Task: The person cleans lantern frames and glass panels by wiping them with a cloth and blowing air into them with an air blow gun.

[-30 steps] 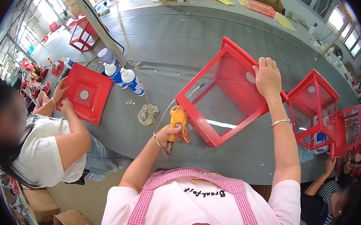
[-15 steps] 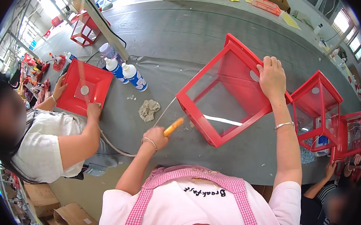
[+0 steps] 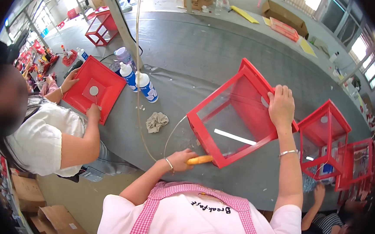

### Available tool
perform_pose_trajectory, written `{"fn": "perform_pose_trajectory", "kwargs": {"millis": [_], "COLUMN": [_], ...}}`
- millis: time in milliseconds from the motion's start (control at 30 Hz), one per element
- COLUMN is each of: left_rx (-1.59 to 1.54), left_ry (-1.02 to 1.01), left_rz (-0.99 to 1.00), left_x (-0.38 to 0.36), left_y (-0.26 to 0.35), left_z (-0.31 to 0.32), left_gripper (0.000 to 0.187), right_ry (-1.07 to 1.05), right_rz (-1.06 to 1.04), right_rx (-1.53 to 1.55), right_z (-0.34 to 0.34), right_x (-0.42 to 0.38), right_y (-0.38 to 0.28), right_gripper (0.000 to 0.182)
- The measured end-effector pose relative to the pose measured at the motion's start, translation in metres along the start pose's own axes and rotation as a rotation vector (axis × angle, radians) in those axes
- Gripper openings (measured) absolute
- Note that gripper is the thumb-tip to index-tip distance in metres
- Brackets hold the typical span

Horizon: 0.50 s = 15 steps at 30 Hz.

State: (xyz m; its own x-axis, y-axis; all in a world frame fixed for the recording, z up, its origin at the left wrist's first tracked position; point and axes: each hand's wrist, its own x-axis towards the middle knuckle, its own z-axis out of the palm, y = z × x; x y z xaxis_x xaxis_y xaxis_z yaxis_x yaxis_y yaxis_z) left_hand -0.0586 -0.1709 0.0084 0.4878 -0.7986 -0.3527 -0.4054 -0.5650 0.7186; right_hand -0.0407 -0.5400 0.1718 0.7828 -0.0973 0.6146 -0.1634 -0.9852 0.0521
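Overexposed windows (image 3: 361,47) glow beyond the right hand (image 3: 282,105). White glare streaks the clear panel (image 3: 227,122) beside that hand; fisheye distortion curves the worktop (image 3: 179,42), and the view's corners are black.

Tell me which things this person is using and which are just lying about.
In use:
- orange-handled tool, in the left hand
- clear-sided red box, held by the right hand

Apparently just lying about:
- crumpled cloth
- blue-labelled bottles
- cardboard boxes on the floor

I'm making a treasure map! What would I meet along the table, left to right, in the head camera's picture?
Red square tray-like piece → nearer blue-and-white bottle → crumpled greyish cloth → left hand → middle red-framed clear box → red-framed clear box beside it.
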Motion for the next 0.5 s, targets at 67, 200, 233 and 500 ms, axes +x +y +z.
{"fn": "perform_pose_trajectory", "kwargs": {"millis": [67,200,233,500], "left_rx": [-0.007,-0.008,0.009,-0.041], "left_ry": [0.025,0.060,0.064,0.010], "left_rz": [-0.018,-0.058,-0.064,-0.138], "left_x": [-0.011,-0.037,-0.042,-0.049], "left_y": [-0.007,-0.036,-0.043,-0.057], "left_z": [0.001,0.001,0.002,0.004], "left_gripper": [0.049,0.047,0.046,0.044], "right_ry": [-0.029,-0.052,-0.038,0.068], "right_rz": [0.027,0.032,0.064,-0.135], "right_rx": [0.008,0.079,0.050,-0.017], "right_z": [0.004,0.013,0.014,0.046], "right_x": [0.004,0.014,0.015,0.117], "right_y": [0.002,0.022,0.029,0.049], "right_gripper": [0.021,0.020,0.020,0.023]}}
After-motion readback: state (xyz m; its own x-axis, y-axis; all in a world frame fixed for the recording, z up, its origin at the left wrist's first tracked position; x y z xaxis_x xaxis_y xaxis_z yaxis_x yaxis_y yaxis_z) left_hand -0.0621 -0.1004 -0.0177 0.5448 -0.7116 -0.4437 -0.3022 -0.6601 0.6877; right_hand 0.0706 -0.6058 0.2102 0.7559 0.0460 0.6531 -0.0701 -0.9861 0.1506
